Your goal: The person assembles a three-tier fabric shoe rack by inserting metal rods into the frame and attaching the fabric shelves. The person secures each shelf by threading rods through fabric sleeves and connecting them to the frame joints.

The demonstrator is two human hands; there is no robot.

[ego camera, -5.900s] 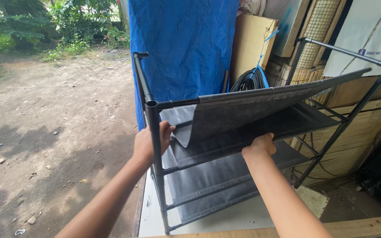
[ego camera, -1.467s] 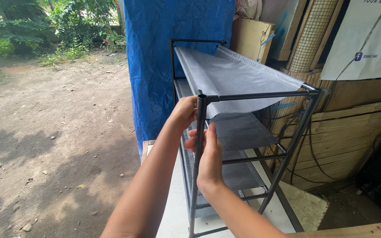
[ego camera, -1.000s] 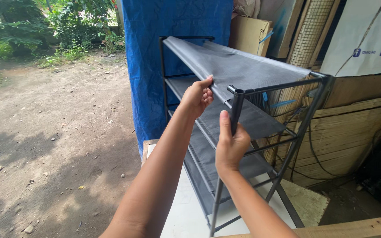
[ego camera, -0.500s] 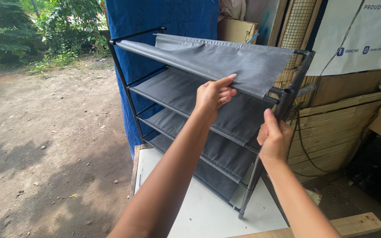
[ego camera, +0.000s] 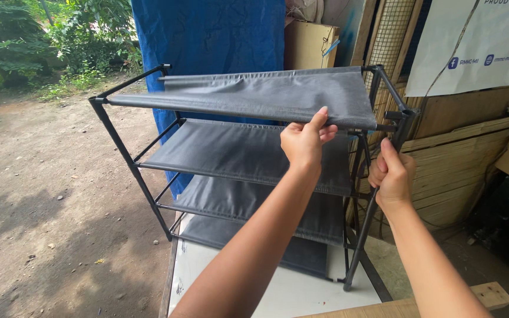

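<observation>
The shelf rack [ego camera: 248, 153], a black tube frame with four grey fabric tiers, stands on a white worktop [ego camera: 278, 291] in front of the person. Its tiers carry nothing. The top fabric tier [ego camera: 266, 94] is stretched between the front and rear rails and sags slightly along its front edge. The three lower tiers slope down toward the viewer, each set lower and nearer than the one above.

The left hand [ego camera: 304, 141] grips the front edge of the top tier near its right end, thumb above the fabric and fingers curled beneath, closed on fabric and rail together. The right hand [ego camera: 391, 174] is wrapped round the front right upright post [ego camera: 378, 200] just below its top connector, fingers closed on the tube. The two hands are near each other at the rack's upper right corner but do not touch.

The front left post [ego camera: 131, 168] runs down to the left edge of the worktop, and the front right post's foot rests near the worktop's front right corner. A pale wooden plank [ego camera: 396, 306] lies at the near edge of the worktop.

Behind the rack hangs a blue tarpaulin [ego camera: 207, 35]. To its right stands a cardboard box [ego camera: 307, 44], then a wire mesh panel [ego camera: 393, 35] and a white banner [ego camera: 472, 41] above stacked wooden boards [ego camera: 460, 171]. To the left lies bare dirt ground [ego camera: 42, 194] with green bushes [ego camera: 30, 41] beyond.
</observation>
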